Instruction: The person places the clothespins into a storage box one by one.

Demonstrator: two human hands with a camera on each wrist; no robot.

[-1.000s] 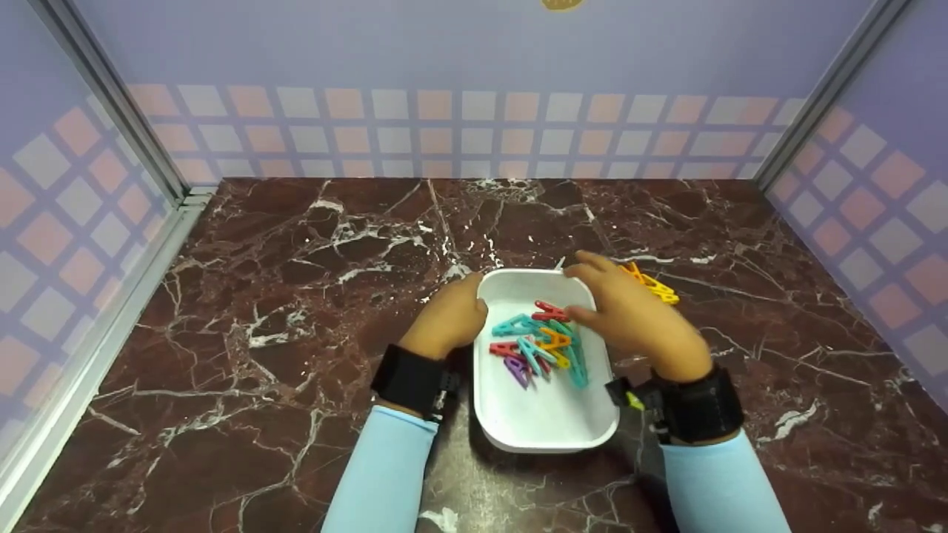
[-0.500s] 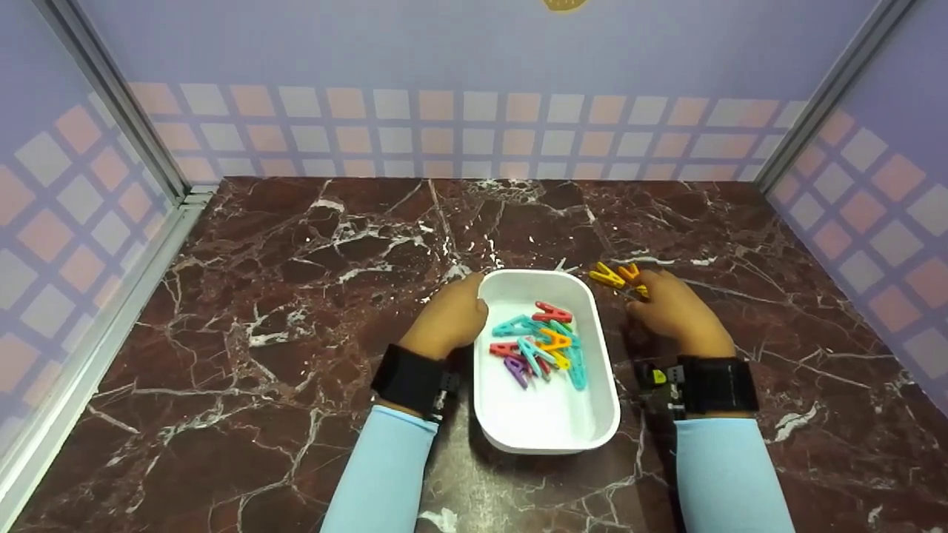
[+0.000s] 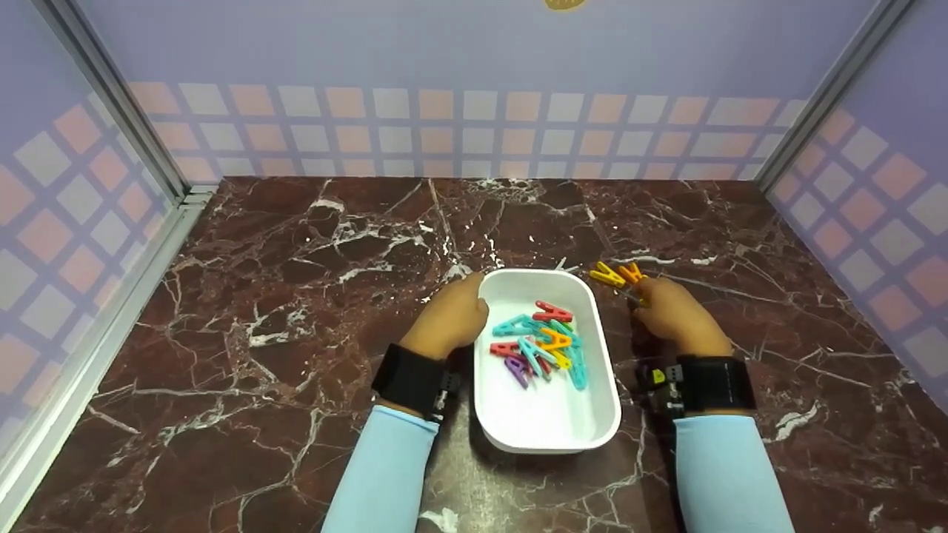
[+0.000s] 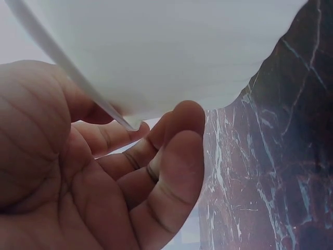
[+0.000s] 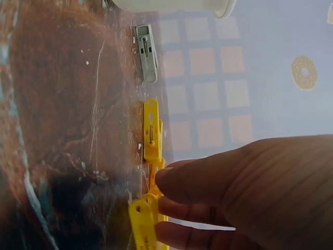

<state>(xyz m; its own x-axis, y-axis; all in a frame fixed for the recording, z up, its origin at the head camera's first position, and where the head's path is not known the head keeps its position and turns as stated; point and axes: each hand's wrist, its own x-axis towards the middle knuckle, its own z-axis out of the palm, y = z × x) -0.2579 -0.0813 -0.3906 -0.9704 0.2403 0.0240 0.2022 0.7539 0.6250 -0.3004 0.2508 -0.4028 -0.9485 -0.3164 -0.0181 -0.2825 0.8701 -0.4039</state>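
Note:
My left hand grips the left rim of a white plastic tub; in the left wrist view the rim runs between the thumb and the curled fingers. A mixed pile of clothespins lies in the tub: red, teal, orange, yellow and purple. To the right of the tub, my right hand has its thumb and fingertips at a few yellow and orange clothespins on the tabletop. In the right wrist view a yellow clothespin shows beside the fingertips; I cannot tell whether they pinch it.
Another yellow clothespin lies just left of the right hand's fingers. A grey clothespin is on the table behind the tub. Dark red marble tabletop spreads around, with a tiled-pattern wall behind.
My right hand has moved from over the tub's right rim to the yellow and orange clothespins on the table, then shifted slightly among them. The left hand and tub stayed in place.

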